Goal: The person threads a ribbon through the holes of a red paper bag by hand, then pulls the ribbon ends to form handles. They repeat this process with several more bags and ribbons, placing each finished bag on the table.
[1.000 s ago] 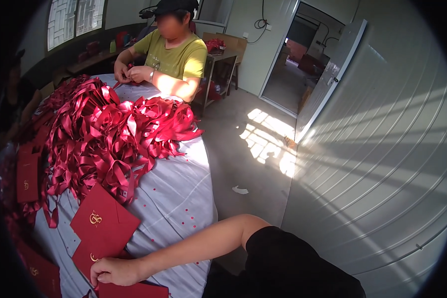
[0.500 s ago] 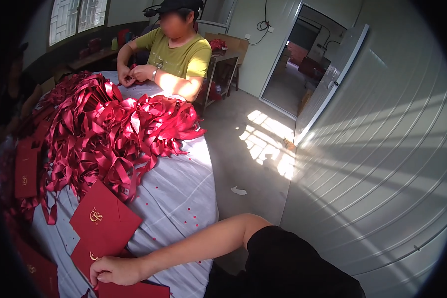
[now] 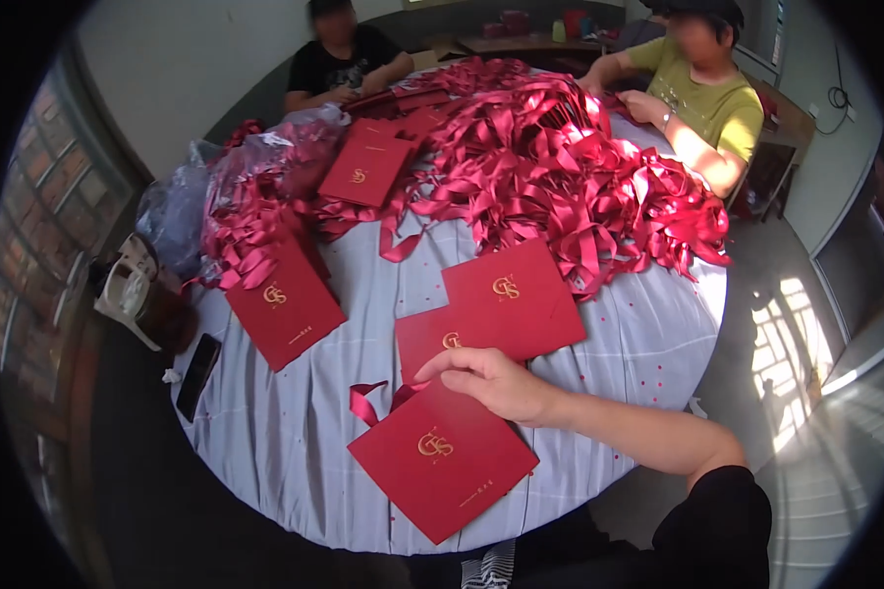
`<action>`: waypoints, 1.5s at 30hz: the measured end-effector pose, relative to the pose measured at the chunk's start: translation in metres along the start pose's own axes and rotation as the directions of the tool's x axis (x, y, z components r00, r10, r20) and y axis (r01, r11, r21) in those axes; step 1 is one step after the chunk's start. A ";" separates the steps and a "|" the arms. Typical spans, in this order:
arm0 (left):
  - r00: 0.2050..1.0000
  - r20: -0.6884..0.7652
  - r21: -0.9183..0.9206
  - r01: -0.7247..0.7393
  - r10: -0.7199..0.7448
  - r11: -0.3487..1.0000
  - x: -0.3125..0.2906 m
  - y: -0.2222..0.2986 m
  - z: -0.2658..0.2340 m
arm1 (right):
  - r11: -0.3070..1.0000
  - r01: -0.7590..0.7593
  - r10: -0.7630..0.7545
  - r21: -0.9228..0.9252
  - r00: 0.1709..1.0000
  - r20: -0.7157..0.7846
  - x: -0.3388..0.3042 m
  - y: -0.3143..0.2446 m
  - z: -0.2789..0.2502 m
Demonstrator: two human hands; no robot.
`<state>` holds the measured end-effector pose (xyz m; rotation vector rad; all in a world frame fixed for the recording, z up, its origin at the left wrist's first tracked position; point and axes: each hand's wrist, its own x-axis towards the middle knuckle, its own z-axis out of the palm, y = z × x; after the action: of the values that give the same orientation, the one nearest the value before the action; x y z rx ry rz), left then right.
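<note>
My right hand (image 3: 491, 383) reaches in from the right. It lies over the upper edge of a flat red paper bag (image 3: 442, 461) with a gold emblem, its fingers stretched out and loosely bent. A red ribbon loop (image 3: 366, 402) comes out from that bag's top edge, beside the fingertips. Just beyond the hand are two more flat red bags, a nearer one (image 3: 420, 339) partly covered by my hand and a farther one (image 3: 521, 294) overlapping it. My left hand is out of view.
A large heap of red ribbons (image 3: 560, 167) covers the far side of the cloth-covered round table (image 3: 304, 461). Another red bag (image 3: 285, 309), a phone (image 3: 198, 378) and clear plastic (image 3: 182, 201) are on the left. Two people sit across, one in black (image 3: 344, 59), one in yellow-green (image 3: 702, 98).
The view has swung left, bringing the table's left side and the person in black into plain sight. My right hand stays by the near bag, its fingers now straighter.
</note>
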<state>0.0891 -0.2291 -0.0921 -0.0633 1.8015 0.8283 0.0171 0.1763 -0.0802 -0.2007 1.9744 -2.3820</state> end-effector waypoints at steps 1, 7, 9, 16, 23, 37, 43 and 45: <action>0.975 0.078 -0.045 -0.203 0.206 0.978 -0.014 0.037 -0.010 | 1.000 -0.014 0.014 -0.014 1.000 -0.004 0.000 0.000 -0.003; 0.367 -0.366 0.284 -0.831 0.855 0.479 -0.033 0.156 -0.013 | 0.988 0.094 -0.083 0.124 0.993 -0.087 0.000 -0.012 -0.006; 0.213 -0.387 0.524 -0.749 0.897 0.405 -0.017 0.173 -0.018 | 0.981 0.111 -0.104 0.157 0.993 -0.055 0.000 -0.018 -0.006; -0.154 -0.119 0.867 -0.498 0.981 0.027 0.037 0.262 0.010 | 0.912 0.353 -0.401 -0.208 0.875 -0.272 -0.015 -0.038 -0.011; -0.305 -0.073 0.888 -0.453 0.950 -0.077 0.060 0.281 0.010 | 0.710 0.444 -0.646 -0.546 0.719 -0.256 -0.022 -0.044 -0.013; -0.447 -0.181 0.876 -0.478 0.876 -0.063 0.086 0.279 0.014 | 0.662 0.468 -0.670 -0.586 0.720 -0.182 -0.016 -0.045 -0.019; -0.441 -0.146 0.886 -0.457 0.885 -0.081 0.087 0.275 0.013 | 0.552 0.442 -0.662 -0.707 0.748 -0.051 -0.017 -0.044 -0.021; -0.435 -0.124 0.889 -0.448 0.892 -0.095 0.087 0.275 0.013 | 0.561 0.433 -0.667 -0.705 0.741 -0.075 -0.015 -0.043 -0.016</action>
<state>-0.0518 0.0151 -0.0303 1.9678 2.9421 1.4668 0.0325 0.2023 -0.0418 -0.5599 3.3120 -1.9205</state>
